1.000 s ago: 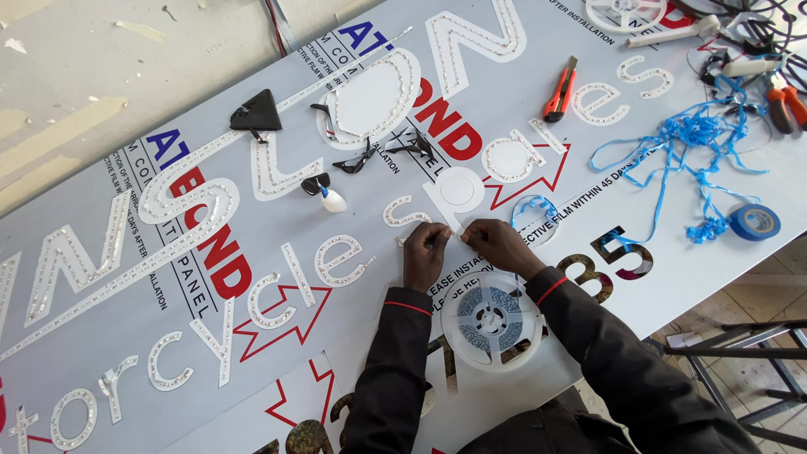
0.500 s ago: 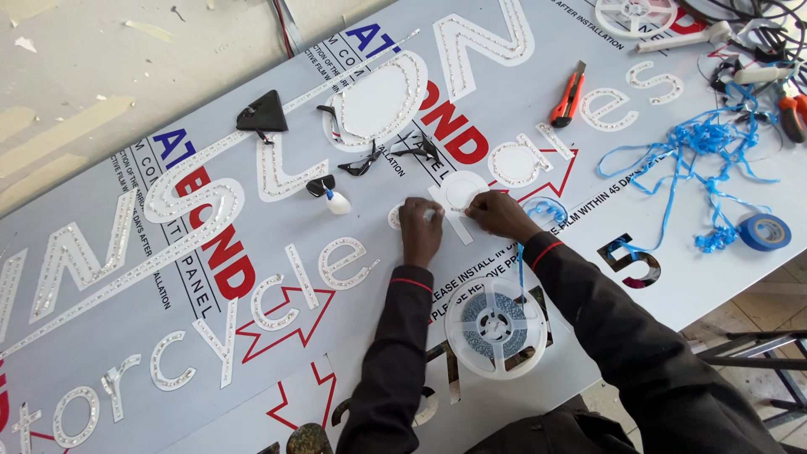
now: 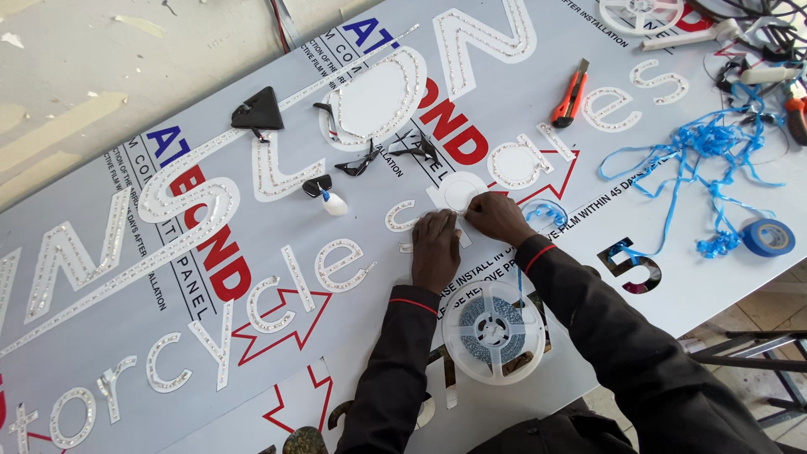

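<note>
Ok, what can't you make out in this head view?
- Piece under the left hand: covered by the hand.
- Right hand fingertips on the white letter: too small to tell grip.
- Reel: far rim hidden by the right sleeve.
- Top-right tools: cut by the edge.

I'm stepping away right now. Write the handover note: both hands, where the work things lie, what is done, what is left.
Left hand: flat on the panel, beside the round white cutout.
Right hand: fingertips at that cutout's lower edge.
LED strip reel: near edge, between the forearms.
Orange knife, blue tape roll: to the right.
Done: most letters carry LED dots.
Left: the round cutout shows none.
</note>
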